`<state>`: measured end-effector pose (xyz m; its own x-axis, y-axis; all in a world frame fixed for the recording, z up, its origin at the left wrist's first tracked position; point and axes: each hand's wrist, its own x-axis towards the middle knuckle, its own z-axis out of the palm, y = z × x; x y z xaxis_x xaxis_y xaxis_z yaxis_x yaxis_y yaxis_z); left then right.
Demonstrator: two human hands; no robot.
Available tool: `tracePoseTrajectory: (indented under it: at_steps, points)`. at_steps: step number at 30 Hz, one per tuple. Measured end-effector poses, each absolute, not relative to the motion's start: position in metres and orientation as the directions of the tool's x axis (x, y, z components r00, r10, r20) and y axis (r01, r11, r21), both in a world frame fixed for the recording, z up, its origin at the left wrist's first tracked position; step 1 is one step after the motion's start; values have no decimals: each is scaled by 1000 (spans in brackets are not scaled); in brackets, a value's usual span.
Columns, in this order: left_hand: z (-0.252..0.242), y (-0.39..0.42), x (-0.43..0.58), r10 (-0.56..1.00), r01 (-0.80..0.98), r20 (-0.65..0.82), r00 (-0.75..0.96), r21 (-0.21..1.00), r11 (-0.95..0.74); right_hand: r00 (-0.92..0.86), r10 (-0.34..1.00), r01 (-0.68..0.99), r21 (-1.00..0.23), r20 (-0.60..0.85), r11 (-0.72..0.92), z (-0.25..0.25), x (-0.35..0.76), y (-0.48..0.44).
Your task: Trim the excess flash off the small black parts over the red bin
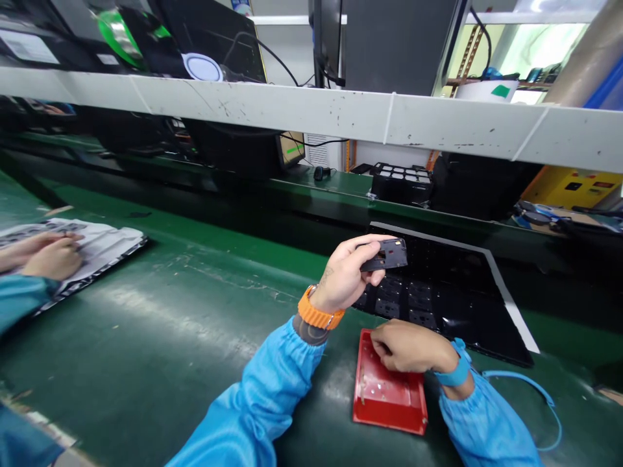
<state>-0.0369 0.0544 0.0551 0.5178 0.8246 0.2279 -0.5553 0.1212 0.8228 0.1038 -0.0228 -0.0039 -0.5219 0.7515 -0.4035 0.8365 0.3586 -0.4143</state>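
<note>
A flat black plastic part (395, 254), rectangular with small cut-outs, is pinched between the thumb and fingers of my left hand (341, 275). It is held up above the near-left side of a black sheet (462, 285). Over the back of a red tray (389, 415), my right hand (411, 347) reaches down with its fingers curled together. Whatever those fingertips hold, if anything, is hidden. Small pale bits lie on the tray's floor. Several dark flat parts (421, 301) rest in rows on the black sheet.
Another person's hands (53, 253) work over a white and black sheet (114, 240) at the left. A blue wrist-strap cord (549, 402) loops on the green bench (195, 363) at right. A white shelf beam (292, 107) crosses above. Farther back stands a black box (402, 185).
</note>
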Motion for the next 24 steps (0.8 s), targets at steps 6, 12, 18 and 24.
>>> tracePoseTrajectory:
  at_steps: [6,12,18,24]
  points:
    - [53,53,-39,813,-502,217,541,859,104,-541,743,818,-454,-394,355,-1,104,-22]
    - [48,53,-40,748,-396,305,589,916,-61,-521,795,736,-635,-309,235,15,119,-27]
    - [50,49,-41,735,-304,335,589,935,-182,-454,891,561,-768,28,310,26,141,-39]
    - [53,40,-40,699,-204,351,623,936,-288,187,646,556,-622,740,552,29,134,-52]
